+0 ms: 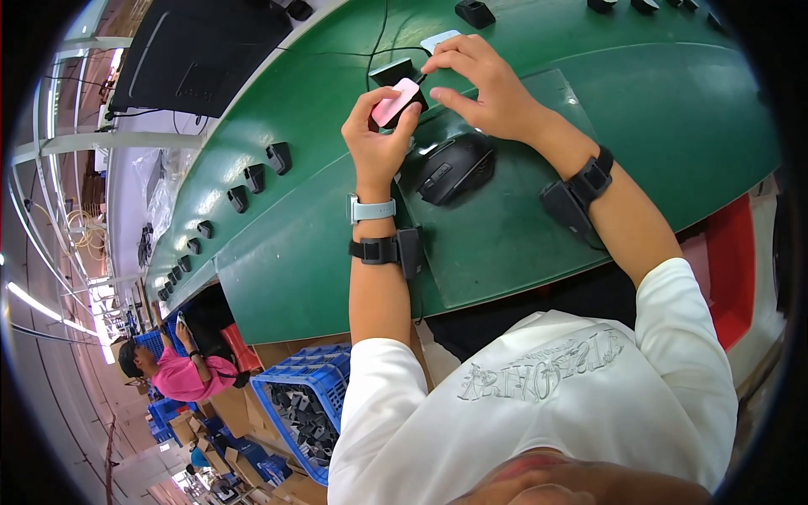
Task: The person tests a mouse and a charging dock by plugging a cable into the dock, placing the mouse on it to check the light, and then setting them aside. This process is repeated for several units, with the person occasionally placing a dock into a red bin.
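Observation:
My left hand (383, 135) grips a small black device with a pale pink, glossy rounded face (396, 101), its thumb and fingers on opposite sides. Just right of it, my right hand (484, 88) is raised with thumb and forefinger apart, nothing visible between them. A thin black cable (370, 63) runs down from the far side of the bench close to the device. Behind the device sits a small block with a greenish face (391, 71), partly hidden. Below both hands a black computer mouse (454, 171) rests on a clear sheet.
Several small black angular pieces (279, 158) stand in a curved row along the green bench (286, 278); more lie at its far side. A large black panel (198, 55) stands at upper left. Below the bench is a blue crate (316, 370) of dark parts. A person in pink works at left.

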A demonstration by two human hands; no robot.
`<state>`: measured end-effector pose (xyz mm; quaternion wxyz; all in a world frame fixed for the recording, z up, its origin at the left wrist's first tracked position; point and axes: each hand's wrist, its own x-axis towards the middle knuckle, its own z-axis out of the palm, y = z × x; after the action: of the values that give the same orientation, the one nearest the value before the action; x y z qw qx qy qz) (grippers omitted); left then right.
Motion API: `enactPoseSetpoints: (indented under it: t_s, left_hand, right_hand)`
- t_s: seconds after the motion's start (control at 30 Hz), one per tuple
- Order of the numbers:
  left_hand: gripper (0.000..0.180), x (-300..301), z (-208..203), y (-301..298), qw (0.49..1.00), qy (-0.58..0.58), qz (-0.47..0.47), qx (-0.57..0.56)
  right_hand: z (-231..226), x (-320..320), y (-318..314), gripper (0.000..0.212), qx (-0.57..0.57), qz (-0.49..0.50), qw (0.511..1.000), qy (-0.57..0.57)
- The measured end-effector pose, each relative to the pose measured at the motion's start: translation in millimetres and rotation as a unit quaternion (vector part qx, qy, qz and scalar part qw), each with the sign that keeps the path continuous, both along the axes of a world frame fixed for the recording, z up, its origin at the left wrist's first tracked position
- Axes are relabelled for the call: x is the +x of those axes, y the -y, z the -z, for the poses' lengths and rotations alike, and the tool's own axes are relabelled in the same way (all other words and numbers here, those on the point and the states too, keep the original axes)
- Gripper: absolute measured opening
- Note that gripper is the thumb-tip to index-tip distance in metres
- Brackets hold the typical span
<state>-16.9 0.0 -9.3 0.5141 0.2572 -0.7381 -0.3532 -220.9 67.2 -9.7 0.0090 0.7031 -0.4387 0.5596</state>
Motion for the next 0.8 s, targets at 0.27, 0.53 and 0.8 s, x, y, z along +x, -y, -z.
enactPoseSetpoints:
  t_s: [0.27,0.53,0.8]
  left_hand:
    - [0.026,0,4,-3,0.997,0.072,-0.024,-0.015]
    - [0.028,-6,1,-9,0.999,0.026,0.009,0.042]
    - [0.029,1,8,-2,0.998,0.059,0.005,-0.028]
  right_hand:
    - [8,1,4,0.022,0.037,0.014,0.998,-0.044]
    - [14,0,7,0.014,0.051,0.03,0.996,-0.067]
    - [15,0,5,0.014,0.066,0.012,0.996,-0.062]
